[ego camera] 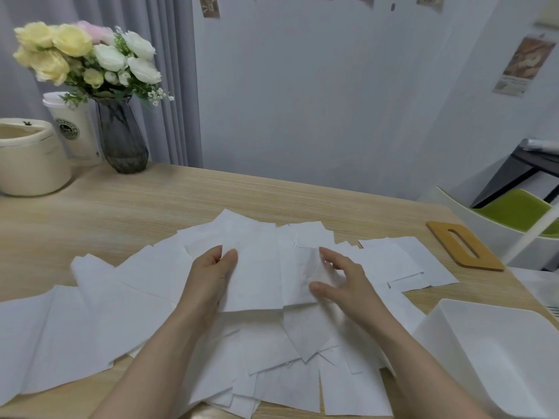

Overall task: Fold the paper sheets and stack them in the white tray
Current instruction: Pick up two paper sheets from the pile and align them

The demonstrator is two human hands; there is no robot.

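Left hand [211, 276] pinches the left edge of one paper sheet [257, 279] between thumb and fingers, lifting it slightly off the heap; right hand [341, 282] lies over the sheet's right part with fingers spread and only loosely bent, and whether it grips or merely steadies cannot be told. The step in hand appears to be the fold itself: it would go best if the held edge were brought across to meet the opposite edge squarely, corners matched before the crease is pressed flat with straight fingers. The sheet is thin, white and limp, already faintly creased, so it will likely sag and slip against its neighbours. Around it, many similar loose sheets [90, 322] overlap in a wide fan on the pale wood-grain table [151, 201]. The white tray [496, 352], smooth plastic with rounded corners, stands just beside the heap at lower right and shows nothing inside.
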